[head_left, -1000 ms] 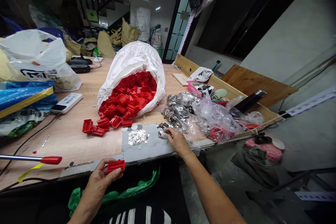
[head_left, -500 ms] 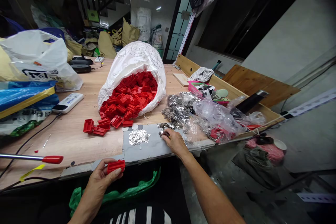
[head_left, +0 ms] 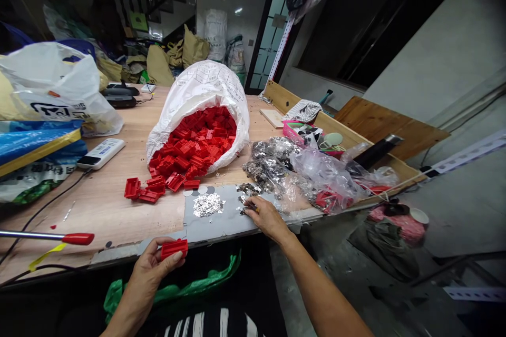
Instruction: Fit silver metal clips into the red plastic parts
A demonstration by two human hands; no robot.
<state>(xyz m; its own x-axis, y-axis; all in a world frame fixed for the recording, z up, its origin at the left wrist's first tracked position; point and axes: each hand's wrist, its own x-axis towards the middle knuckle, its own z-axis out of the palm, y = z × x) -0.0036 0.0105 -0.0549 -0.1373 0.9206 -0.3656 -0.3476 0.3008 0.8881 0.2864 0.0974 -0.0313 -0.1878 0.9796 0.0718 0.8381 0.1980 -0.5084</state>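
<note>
My left hand (head_left: 152, 266) pinches a small red plastic housing (head_left: 174, 249), open side showing, just in front of the table's edge. My right hand (head_left: 269, 218) is over the grey mat (head_left: 221, 225), its fingers closed together at the near side of a small heap of dark metal pieces (head_left: 248, 188). Something thin and yellowish shows between those fingers, too small to name. Left of that hand lies a pile of shiny silver metal pieces (head_left: 208, 205). Behind the mat, a white sack (head_left: 209, 79) lies on its side, with many red housings (head_left: 197, 142) spilling from its mouth.
Clear plastic bags of metal pieces (head_left: 272, 160) lie at the right, beside a pink basket (head_left: 294, 131). A red-handled lever (head_left: 77, 238) juts in from the left. A white power bank (head_left: 101, 153) and plastic bags (head_left: 59, 84) stand farther back on the table (head_left: 98, 205).
My right hand has drawn slightly toward me, off the dark metal heap, its fingers still closed. My left hand keeps the red housing in almost the same place.
</note>
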